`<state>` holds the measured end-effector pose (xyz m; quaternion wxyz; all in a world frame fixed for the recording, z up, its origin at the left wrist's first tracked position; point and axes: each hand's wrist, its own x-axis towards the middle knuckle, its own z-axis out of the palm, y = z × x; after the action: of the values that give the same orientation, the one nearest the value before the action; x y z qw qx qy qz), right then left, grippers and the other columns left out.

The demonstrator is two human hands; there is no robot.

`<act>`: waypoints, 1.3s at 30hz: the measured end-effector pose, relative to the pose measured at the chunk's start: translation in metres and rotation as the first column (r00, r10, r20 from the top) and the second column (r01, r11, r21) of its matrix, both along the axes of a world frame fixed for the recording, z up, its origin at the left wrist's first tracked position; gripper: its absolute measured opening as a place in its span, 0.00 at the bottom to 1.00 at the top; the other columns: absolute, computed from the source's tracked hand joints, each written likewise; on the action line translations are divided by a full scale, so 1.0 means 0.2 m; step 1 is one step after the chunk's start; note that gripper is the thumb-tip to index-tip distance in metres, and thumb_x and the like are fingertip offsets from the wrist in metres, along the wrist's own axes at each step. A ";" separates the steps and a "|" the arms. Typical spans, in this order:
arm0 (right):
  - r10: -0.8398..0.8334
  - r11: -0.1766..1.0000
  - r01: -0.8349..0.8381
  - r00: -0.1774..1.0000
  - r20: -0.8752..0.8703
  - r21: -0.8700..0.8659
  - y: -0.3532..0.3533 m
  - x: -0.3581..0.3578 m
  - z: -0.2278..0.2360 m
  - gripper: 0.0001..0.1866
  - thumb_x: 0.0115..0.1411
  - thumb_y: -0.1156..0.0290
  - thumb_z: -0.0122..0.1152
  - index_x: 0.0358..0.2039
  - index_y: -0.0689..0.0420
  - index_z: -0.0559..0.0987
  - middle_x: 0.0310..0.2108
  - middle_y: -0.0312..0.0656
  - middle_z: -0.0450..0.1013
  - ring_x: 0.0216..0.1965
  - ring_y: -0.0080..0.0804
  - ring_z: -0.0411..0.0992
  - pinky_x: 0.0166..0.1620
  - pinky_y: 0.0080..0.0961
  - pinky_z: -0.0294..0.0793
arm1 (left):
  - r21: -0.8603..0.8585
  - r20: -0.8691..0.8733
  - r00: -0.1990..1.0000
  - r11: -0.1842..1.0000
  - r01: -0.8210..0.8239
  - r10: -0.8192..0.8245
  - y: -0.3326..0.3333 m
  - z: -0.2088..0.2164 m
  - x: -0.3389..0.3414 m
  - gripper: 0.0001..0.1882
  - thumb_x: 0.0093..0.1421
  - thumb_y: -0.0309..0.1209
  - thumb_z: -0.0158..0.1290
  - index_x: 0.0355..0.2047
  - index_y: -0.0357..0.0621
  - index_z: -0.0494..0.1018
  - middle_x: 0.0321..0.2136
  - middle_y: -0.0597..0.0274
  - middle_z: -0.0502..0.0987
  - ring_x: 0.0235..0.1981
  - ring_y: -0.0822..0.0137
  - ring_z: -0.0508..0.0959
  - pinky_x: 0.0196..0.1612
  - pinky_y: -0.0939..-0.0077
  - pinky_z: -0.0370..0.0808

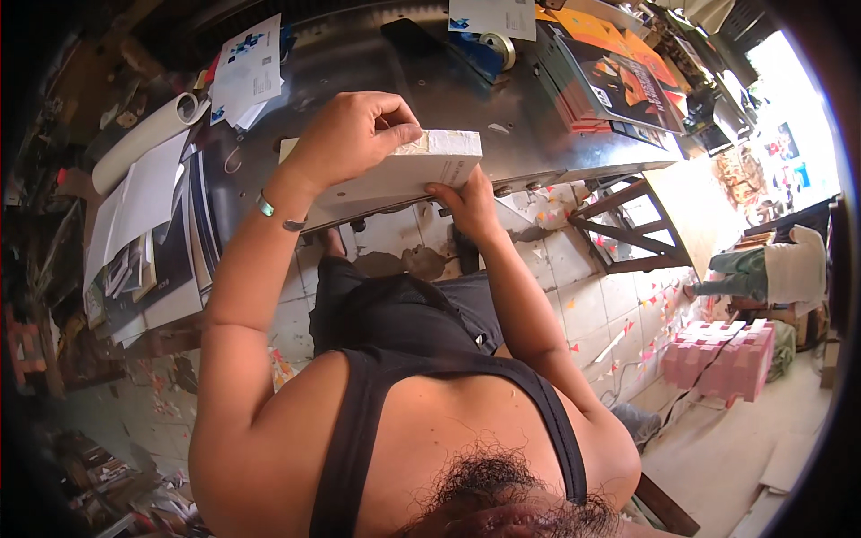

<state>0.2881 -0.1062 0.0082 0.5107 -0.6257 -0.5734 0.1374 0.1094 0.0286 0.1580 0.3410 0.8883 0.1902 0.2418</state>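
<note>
A thick white book block (386, 186) stands on its edge at the front of the metal worktable, its rough, whitish, glued-looking edge facing up. Some small print shows on its near face. My right hand (471, 208) grips its right end, thumb on the near face and the other fingers hidden behind. Over the top edge bends my left hand (359, 134), its thumb and forefinger pinched together at the rough strip. Whatever lies between those fingertips is too small to make out.
Beneath the block lies the metal worktable (332, 67). Loose sheets and booklets (152, 251) pile up at left beside a paper roll (143, 152). Orange and dark booklets (610, 85) are stacked at right, near a tape roll (498, 49). A wooden stool (628, 224) and another person (776, 269) are farther right.
</note>
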 end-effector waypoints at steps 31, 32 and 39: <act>-0.042 0.999 0.042 0.998 -0.048 0.001 0.02 0.00 -0.04 0.28 0.55 0.63 0.75 0.53 0.57 0.73 0.44 0.51 0.77 0.48 0.58 0.75 0.48 0.45 0.74 | 0.081 -0.115 0.993 0.997 0.014 -0.005 -0.02 0.00 0.00 0.10 0.58 0.32 0.58 0.39 0.40 0.79 0.33 0.60 0.84 0.37 0.65 0.84 0.46 0.71 0.79; -0.044 0.999 0.044 0.998 -0.048 0.003 0.02 0.00 -0.04 0.28 0.55 0.63 0.75 0.52 0.57 0.73 0.43 0.51 0.77 0.47 0.58 0.75 0.48 0.45 0.74 | 0.082 -0.116 0.993 0.996 0.017 -0.007 -0.01 0.00 0.00 0.10 0.58 0.32 0.58 0.39 0.40 0.79 0.33 0.60 0.84 0.37 0.65 0.84 0.46 0.71 0.79; -0.023 0.999 0.023 1.000 -0.019 0.025 0.02 0.01 -0.05 0.28 0.55 0.63 0.75 0.52 0.58 0.72 0.44 0.51 0.76 0.47 0.58 0.75 0.48 0.45 0.74 | -0.126 -0.297 0.951 0.991 0.053 -0.088 0.06 0.03 0.07 0.12 0.58 0.34 0.58 0.35 0.37 0.76 0.29 0.61 0.81 0.32 0.72 0.77 0.39 0.74 0.74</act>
<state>0.2897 -0.1019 -0.0018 0.5255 -0.6246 -0.5629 0.1303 0.1235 0.0411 0.1648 0.3676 0.8996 0.2220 0.0795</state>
